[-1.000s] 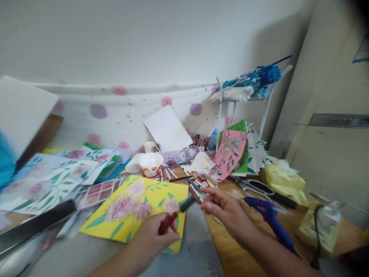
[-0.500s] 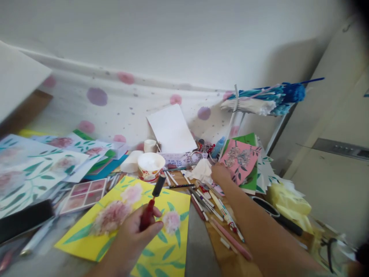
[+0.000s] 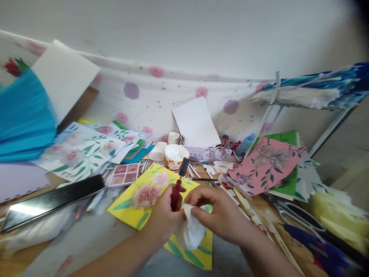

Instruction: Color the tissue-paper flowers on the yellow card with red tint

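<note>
My left hand [image 3: 170, 206] is closed round a short red-handled tool [image 3: 176, 194] with a dark grey cylindrical tip, which points up. Between the fingertips of my right hand [image 3: 215, 207] is pinched a crumpled white tissue [image 3: 193, 231]; it hangs down beside my left fingers, which may also touch it. Both hands are close together over a yellow sheet [image 3: 127, 202] painted with pink fluffy flowers and green leaves. My hands and the tissue hide part of that sheet.
Behind the sheet stands a white bowl [image 3: 176, 152]. To the left lie a pink palette [image 3: 124, 174], a black phone [image 3: 57, 200] and painted papers [image 3: 86, 150]. Scissors [image 3: 300, 215], a blue tool [image 3: 314, 244], several pens and a pink painted card [image 3: 268, 165] are on the right.
My right hand has come back from the far right with the white tissue and now meets my left hand. The left hand keeps the red-handled tool. The view has turned left.
</note>
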Action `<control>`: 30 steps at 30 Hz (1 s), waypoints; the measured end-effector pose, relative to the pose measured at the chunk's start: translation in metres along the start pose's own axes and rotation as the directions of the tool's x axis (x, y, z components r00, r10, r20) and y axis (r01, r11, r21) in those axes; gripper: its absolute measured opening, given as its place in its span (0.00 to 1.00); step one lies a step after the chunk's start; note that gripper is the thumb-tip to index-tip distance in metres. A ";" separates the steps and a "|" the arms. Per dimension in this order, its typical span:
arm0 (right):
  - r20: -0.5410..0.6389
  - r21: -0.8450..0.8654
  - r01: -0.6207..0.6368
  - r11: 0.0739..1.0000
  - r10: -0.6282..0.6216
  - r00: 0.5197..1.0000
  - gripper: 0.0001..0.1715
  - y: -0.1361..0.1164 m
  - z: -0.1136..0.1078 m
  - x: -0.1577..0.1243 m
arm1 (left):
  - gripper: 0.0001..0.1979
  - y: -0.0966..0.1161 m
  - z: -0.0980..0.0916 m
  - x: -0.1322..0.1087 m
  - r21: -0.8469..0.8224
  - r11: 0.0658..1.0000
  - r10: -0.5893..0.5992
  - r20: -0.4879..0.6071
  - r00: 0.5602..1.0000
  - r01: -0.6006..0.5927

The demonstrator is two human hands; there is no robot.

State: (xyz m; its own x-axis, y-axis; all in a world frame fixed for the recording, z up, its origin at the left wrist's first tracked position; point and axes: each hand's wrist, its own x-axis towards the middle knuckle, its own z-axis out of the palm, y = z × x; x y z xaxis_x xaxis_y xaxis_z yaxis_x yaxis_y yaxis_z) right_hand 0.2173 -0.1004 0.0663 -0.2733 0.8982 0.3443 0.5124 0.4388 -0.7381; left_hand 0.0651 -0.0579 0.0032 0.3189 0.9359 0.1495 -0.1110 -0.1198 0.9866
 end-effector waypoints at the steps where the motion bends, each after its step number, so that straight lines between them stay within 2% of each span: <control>1: 0.012 0.061 0.008 0.998 -0.009 1.000 0.11 0.002 0.012 -0.001 | 0.21 0.000 0.000 0.000 -0.016 1.000 -0.005 0.001 1.000 0.005; 5: -0.080 0.335 0.117 0.935 -0.095 0.992 0.05 0.019 0.032 -0.002 | 0.20 -0.003 0.000 -0.001 -0.091 0.994 -0.053 0.015 0.998 0.055; 7: -0.169 0.355 0.189 0.915 -0.136 0.976 0.04 0.024 0.034 -0.003 | 0.18 -0.003 0.001 -0.002 -0.151 0.983 -0.100 0.038 0.994 0.104; 10: -0.297 0.258 0.261 0.930 -0.181 0.937 0.03 0.025 0.039 -0.006 | 0.15 0.001 0.006 -0.005 -0.253 0.951 -0.165 0.059 0.984 0.175; 12: -0.336 0.167 0.282 0.945 -0.214 0.917 0.02 0.023 0.042 -0.008 | 0.14 0.005 0.008 -0.007 -0.310 0.926 -0.208 0.056 0.977 0.215; 15: -0.337 0.054 0.294 0.954 -0.259 0.905 0.03 0.020 0.045 -0.010 | 0.14 0.008 0.011 -0.010 -0.373 0.893 -0.254 0.042 0.966 0.251; 20: -0.352 -0.040 0.323 0.945 -0.316 0.881 0.04 0.019 0.047 -0.011 | 0.14 0.008 0.013 -0.011 -0.450 0.848 -0.291 0.048 0.955 0.281; 30: -0.421 -0.164 0.353 0.921 -0.389 0.819 0.04 0.017 0.050 -0.014 | 0.17 0.012 0.015 -0.012 -0.458 0.837 -0.316 0.044 0.948 0.300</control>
State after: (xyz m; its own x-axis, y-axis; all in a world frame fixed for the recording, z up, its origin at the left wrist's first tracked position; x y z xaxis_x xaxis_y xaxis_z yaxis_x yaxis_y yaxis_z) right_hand 0.1890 -0.1065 0.0196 -0.0803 0.5758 0.8137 0.5086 0.7257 -0.4633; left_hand 0.0735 -0.0758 0.0137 0.3783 0.9104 -0.1675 -0.4281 0.3326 0.8403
